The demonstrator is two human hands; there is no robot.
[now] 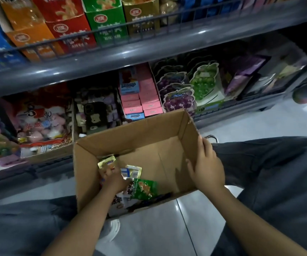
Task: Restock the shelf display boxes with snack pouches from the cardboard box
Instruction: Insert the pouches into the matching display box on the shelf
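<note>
**Both hands at the open carton, left one down among the pouches**

We look down on an open brown cardboard box [149, 145] that sits on the pale tiled floor [167, 228] between our knees, just in front of the lowest shelf. Our left hand [113, 179] reaches inside it at the near left corner, fingers curled around a small gold foil snack pouch [107, 162] whose top edge sticks up above the knuckles; how many pouches are in that grip we cannot tell. Beside that hand lie a silver pouch with a blue and white label [132, 171], a green printed pouch [145, 189] and, closer to us, a white pouch with dark lettering [116, 203], all loose on the box bottom. The right half of the box floor shows bare cardboard.

Our right hand [207, 169] grips the right wall of the box, the thumb inside and the fingers wrapped over the outer face and top edge.

Behind the box, the lowest shelf holds a display box of pink cartons [145, 97], purple grape-shaped packs [178, 100] and a green grape-shaped pack [203, 84] standing beside them, and a red and white bag of sweets [41, 117] to the left. On the grey metal shelf [112, 58] above stand tall orange [30, 37], red [69, 28], green [106, 21] and gold [141, 17] display boxes behind a wire rail.
</note>
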